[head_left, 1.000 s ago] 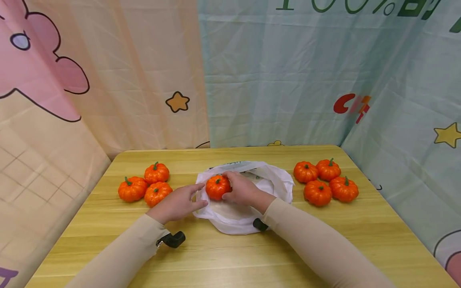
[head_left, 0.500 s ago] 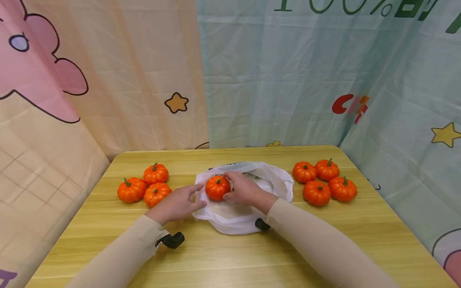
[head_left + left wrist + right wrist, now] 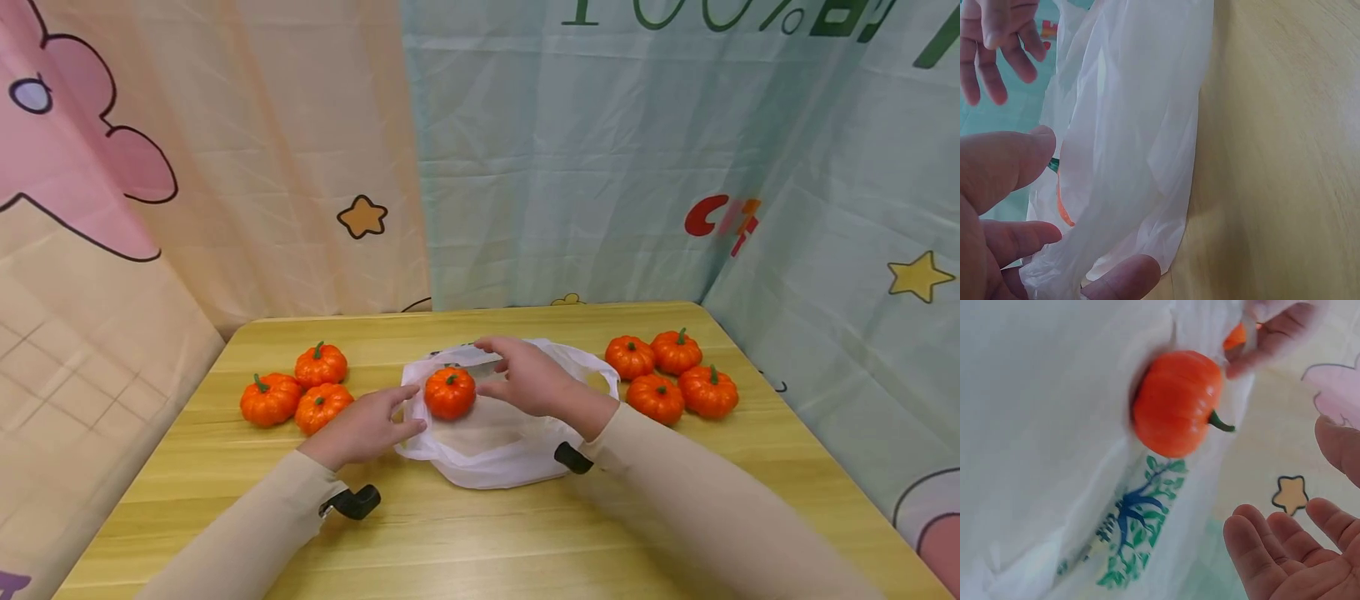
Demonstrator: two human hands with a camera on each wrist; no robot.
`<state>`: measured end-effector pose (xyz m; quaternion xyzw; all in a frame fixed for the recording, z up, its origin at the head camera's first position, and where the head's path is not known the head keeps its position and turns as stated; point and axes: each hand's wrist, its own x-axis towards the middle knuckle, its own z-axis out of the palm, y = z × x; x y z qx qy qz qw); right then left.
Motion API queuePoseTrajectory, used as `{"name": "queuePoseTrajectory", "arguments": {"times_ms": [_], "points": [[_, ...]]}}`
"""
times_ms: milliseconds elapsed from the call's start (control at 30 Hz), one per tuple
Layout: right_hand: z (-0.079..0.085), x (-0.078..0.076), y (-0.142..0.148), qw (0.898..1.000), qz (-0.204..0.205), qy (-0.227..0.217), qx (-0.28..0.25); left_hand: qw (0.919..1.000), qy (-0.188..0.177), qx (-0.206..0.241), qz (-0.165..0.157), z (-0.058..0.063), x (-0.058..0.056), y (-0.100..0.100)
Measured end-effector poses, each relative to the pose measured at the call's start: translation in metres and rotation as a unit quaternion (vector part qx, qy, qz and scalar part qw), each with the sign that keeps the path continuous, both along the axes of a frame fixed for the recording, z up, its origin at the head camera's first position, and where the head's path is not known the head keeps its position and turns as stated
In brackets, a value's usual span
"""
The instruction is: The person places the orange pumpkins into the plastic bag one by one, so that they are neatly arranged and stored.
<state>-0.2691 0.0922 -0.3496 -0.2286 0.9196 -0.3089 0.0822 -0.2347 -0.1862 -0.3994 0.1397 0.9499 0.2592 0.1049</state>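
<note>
A white plastic bag lies spread on the table with its mouth upward. Inside its left part sits a small orange pumpkin with a green stem. At the bag's left rim is my left hand; in the left wrist view bunched plastic runs between its fingers, which hold the edge. My right hand hovers over the bag, to the right of the pumpkin and apart from it, fingers spread and holding nothing. The right wrist view shows the pumpkin against the white plastic, near a green-and-blue tree print.
On the wooden table, three pumpkins stand left of the bag, close by my left hand. Several more pumpkins are grouped to its right. Printed curtains hang behind and at both sides.
My right hand has let go of the pumpkin and drawn back to the right, its fingers opening. The pumpkin stays in the bag's left part. My left hand keeps its place at the rim.
</note>
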Motion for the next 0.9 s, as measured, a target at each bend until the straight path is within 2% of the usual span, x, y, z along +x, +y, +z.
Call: {"name": "queuePoseTrajectory", "arguments": {"times_ms": [233, 467, 667, 900], "points": [[0.026, 0.008, 0.029, 0.999, -0.012, 0.014, -0.040, 1.0000, 0.004, -0.002, -0.005, 0.003, 0.000, 0.000], [0.045, 0.006, 0.064, 0.996, -0.033, 0.036, -0.078, 1.0000, -0.003, -0.003, -0.005, 0.003, 0.001, 0.001], [0.048, 0.002, 0.105, 0.994, -0.082, 0.047, -0.062, 1.0000, -0.004, -0.005, -0.005, 0.002, 0.001, 0.001], [0.042, 0.002, 0.159, 0.988, -0.148, 0.041, -0.022, 1.0000, -0.005, -0.001, -0.006, 0.003, 0.001, 0.002]]}}
